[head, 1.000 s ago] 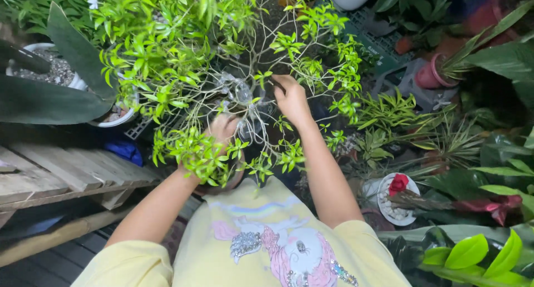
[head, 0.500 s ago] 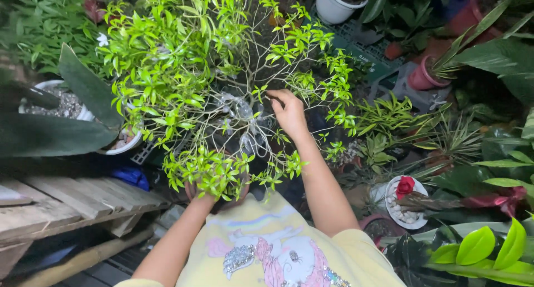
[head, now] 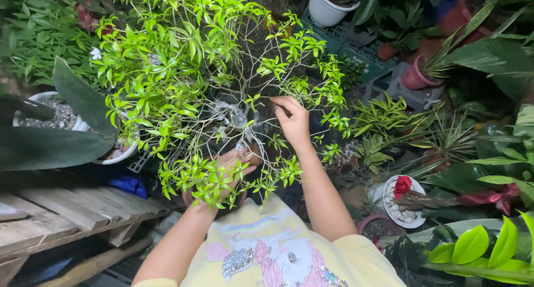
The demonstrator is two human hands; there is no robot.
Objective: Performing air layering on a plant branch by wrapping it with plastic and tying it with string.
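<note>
A bushy plant (head: 183,81) with thin pale branches and bright green leaflets fills the middle of the view. Clear crinkled plastic (head: 233,117) is wrapped where its branches meet. My right hand (head: 293,120) reaches into the right side of the plant, its fingertips pinched on a thin branch. My left hand (head: 231,167) is lower and closer to me, at the base of the plant under a cluster of leaves that hides much of it. Its fingers curl up toward the plastic wrap.
A white pot of gravel (head: 61,115) and a big dark leaf (head: 50,145) sit at the left above a wooden pallet (head: 55,214). A white pot (head: 328,8), green crate (head: 356,56), pink pot (head: 414,78) and a small red-flowered pot (head: 403,189) crowd the right.
My left hand has dropped lower, from the branch junction to under the near leaves. My right hand stays among the right-hand branches, now pinching one.
</note>
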